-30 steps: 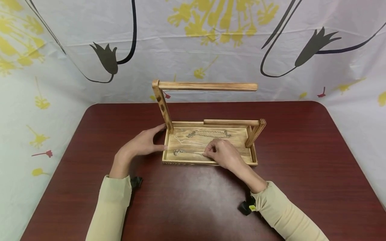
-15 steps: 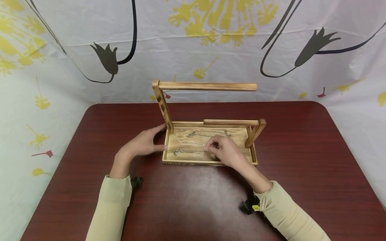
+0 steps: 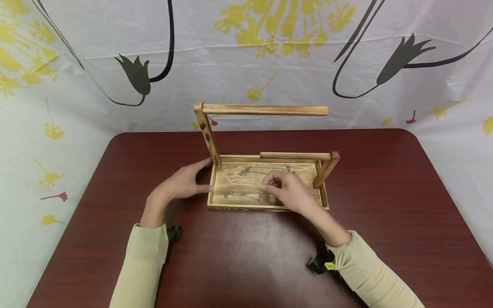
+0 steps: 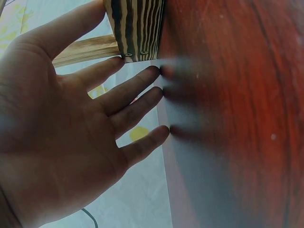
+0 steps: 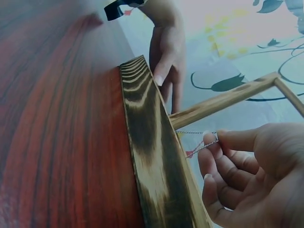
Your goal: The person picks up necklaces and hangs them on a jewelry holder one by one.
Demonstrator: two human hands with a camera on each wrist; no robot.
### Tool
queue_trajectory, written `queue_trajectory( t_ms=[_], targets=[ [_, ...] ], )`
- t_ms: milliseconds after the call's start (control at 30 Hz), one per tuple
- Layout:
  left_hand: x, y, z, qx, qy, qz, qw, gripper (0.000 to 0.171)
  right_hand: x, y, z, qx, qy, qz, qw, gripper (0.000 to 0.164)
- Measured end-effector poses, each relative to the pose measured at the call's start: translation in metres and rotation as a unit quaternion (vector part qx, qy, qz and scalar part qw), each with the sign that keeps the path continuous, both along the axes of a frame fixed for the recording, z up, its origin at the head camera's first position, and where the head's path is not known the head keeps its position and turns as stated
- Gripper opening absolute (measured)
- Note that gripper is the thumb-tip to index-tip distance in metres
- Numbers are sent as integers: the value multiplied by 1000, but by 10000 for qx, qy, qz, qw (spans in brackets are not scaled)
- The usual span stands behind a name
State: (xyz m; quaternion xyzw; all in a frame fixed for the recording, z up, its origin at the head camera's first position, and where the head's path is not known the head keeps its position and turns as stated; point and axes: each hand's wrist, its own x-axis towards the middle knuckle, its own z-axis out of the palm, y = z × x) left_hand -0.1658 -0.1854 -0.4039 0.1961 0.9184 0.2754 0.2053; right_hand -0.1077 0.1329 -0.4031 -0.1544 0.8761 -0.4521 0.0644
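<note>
A shallow wooden tray (image 3: 250, 208) with burnt-grain sides stands on the table. My left hand (image 3: 184, 182) spans its left end, thumb at the rim and fingers extended; in the left wrist view the fingers of the left hand (image 4: 80, 118) are straight. Over the tray, my right hand (image 3: 286, 190) pinches a thin silver necklace between thumb and forefinger; the right wrist view shows two strands of this necklace (image 5: 197, 132) running into the tray. A silver necklace with a pendant (image 3: 232, 195) lies in front, a pale chain (image 3: 242, 183) behind it, and a dark chain (image 3: 265, 168) farther back.
A tall wooden post (image 3: 208, 134) carries a horizontal bar (image 3: 265, 110) above the tray's left half and beyond. A lower bar (image 3: 294, 156) on a short post (image 3: 326, 171) stands at the right. The reddish-brown table (image 3: 246, 256) meets a patterned cloth (image 3: 246, 77) behind.
My right hand has moved slightly up and away from the tray's front edge, its fingertips leaving the front row. The pendant has shifted a little to the right. My left hand has stayed put.
</note>
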Motion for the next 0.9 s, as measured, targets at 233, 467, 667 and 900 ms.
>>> queue_trajectory(
  t_ms=[233, 467, 667, 900],
  targets=[
    [0, -1, 0, 45, 35, -25, 10000, 90, 1, 0, 6, -536, -425, 157, 9975, 5],
    [-1, -1, 1, 30, 29, -30, 10000, 90, 2, -1, 10, -826, -611, 117, 9946, 8],
    [-1, -1, 1, 54, 26, -40, 10000, 90, 4, -1, 15, -1292, -924, 163, 9872, 6],
    [1, -1, -1, 81, -17, -13, 10000, 90, 8, 2, 21, -1664, -997, 169, 9809, 8]
  ],
)
